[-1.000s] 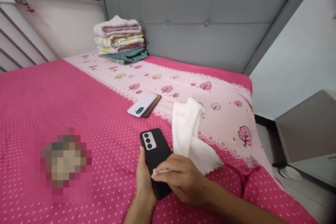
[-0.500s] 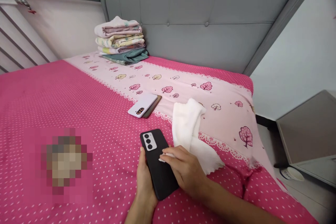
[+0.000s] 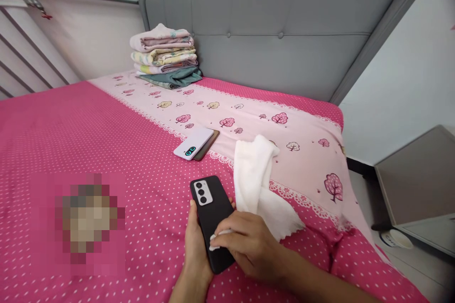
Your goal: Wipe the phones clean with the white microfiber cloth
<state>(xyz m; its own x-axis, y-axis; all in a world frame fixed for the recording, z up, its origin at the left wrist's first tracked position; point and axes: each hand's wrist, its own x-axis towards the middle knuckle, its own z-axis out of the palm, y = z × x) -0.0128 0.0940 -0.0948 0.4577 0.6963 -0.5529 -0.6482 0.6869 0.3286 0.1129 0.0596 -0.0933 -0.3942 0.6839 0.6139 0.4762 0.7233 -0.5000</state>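
My left hand (image 3: 195,253) is wrapped round a black phone (image 3: 209,213), its thumb along the left edge and fingertips showing at the right edge. The phone's back faces up, with a silver camera block at the top. Pinched in my right hand (image 3: 250,241) is a small white wipe (image 3: 214,241), pressed against the lower part of the back. Right beside the phone lies a crumpled white cloth (image 3: 247,175). Farther off, a pale lilac phone (image 3: 195,142) rests overlapping a brownish phone (image 3: 210,146), which it partly covers.
Under everything is a bed with a pink dotted sheet (image 3: 142,189). Folded bedding (image 3: 163,54) is stacked by the grey headboard (image 3: 256,14). At lower left a patch (image 3: 87,222) is pixelated. On the floor at right, a white bowl (image 3: 396,238) stands near a cabinet (image 3: 419,175).
My right hand has slid the wipe down the black phone's back, from about the middle to the lower part. The lilac phone's camera rings have gone from orange to teal.
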